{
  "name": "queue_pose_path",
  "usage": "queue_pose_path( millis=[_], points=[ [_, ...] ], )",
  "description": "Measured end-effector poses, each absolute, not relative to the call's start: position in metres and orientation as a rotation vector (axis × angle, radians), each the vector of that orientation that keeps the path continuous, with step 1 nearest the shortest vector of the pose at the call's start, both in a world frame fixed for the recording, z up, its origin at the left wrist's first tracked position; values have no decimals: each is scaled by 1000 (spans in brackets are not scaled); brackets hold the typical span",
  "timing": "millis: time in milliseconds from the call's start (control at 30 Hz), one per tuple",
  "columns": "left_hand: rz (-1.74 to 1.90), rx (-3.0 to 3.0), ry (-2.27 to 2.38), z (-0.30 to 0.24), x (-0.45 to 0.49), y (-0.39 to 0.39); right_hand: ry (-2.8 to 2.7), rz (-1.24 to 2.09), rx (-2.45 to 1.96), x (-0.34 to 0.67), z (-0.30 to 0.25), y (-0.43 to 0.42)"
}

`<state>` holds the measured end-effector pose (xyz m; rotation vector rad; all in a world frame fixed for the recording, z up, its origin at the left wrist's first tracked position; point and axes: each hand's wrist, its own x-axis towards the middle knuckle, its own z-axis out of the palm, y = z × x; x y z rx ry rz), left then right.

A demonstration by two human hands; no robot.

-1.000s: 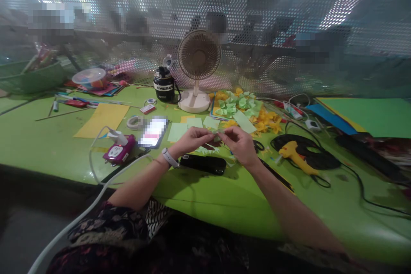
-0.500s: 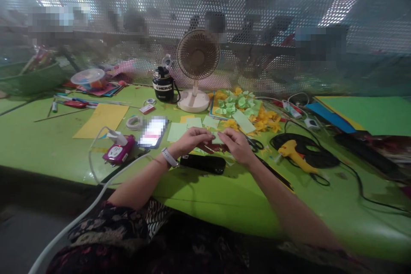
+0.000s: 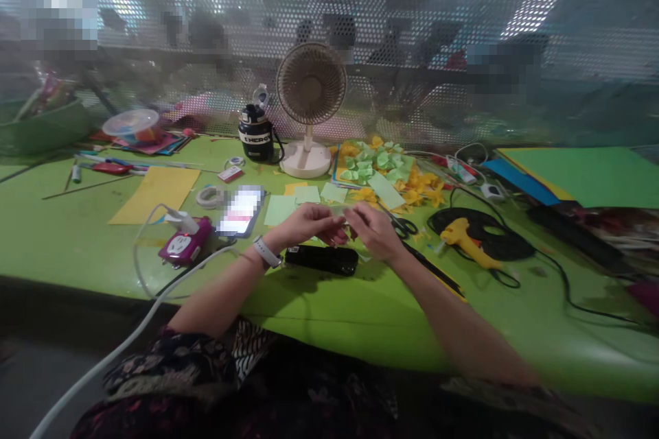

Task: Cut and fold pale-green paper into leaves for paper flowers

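My left hand, with a pale watch band on its wrist, and my right hand meet over the middle of the table. Their fingertips pinch a small piece of light green paper, mostly hidden by the fingers. Just below them lies a black oblong case. Light green paper squares are spread behind my left hand. Beside my right hand rest black-handled scissors. Farther back is a pile of folded light green paper pieces next to orange paper flowers.
A yellow glue gun sits on a black mat at right. To the left are a phone, a purple power socket, a tape roll and a yellow sheet. A fan and a black bottle stand behind.
My fingertips have drawn closer together, and the light green paper between them shows less. The whole view has shifted slightly; the things on the table stay put.
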<state>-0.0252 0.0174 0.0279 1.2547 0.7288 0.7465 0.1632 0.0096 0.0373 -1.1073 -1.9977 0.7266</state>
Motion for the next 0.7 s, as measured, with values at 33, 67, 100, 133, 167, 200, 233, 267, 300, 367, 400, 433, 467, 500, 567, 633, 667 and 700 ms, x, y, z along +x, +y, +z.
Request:
queue_pose_path(
  millis=[33,67,100,133,167,200,233,267,300,367,400,433,467,500,567,633,667,700],
  points=[
    [761,1251,735,27,-25,18,-2023,729,-1117,163,37,10],
    [777,1246,742,27,-25,18,-2045,727,-1123,164,37,10],
    [790,1240,749,27,-26,19,-2058,721,-1123,164,37,11],
    [799,1235,757,26,-26,19,-2062,719,-1120,163,36,11],
    [808,1234,767,26,-27,19,-2063,730,-1115,163,35,11],
    [820,1235,778,27,-27,19,-2062,756,-1111,163,34,11],
    [837,1238,791,27,-27,19,-2059,798,-1106,162,33,11],
    [856,1244,806,28,-27,19,-2057,857,-1101,161,33,11],
    [873,1253,821,28,-27,19,-2055,921,-1095,161,34,12],
    [915,1279,856,28,-25,18,-2066,1022,-1099,165,38,14],
    [942,1290,876,28,-25,18,-2092,1053,-1117,169,41,16],
    [974,1293,898,28,-24,18,-2126,1046,-1163,175,46,18],
    [1009,1285,916,28,-24,18,-2181,1023,-1233,184,51,22],
    [1045,1262,931,28,-24,18,-2227,950,-1351,195,56,26],
    [1090,1195,946,27,-24,20,-2230,495,-1730,218,65,36],
    [1092,1138,941,26,-25,22,-2241,189,-2112,239,69,46],
    [1086,1119,935,25,-26,22,-2304,198,-2249,247,68,51],
    [1079,1103,927,25,-26,23,-2352,222,-2343,252,65,55]
  ],
)
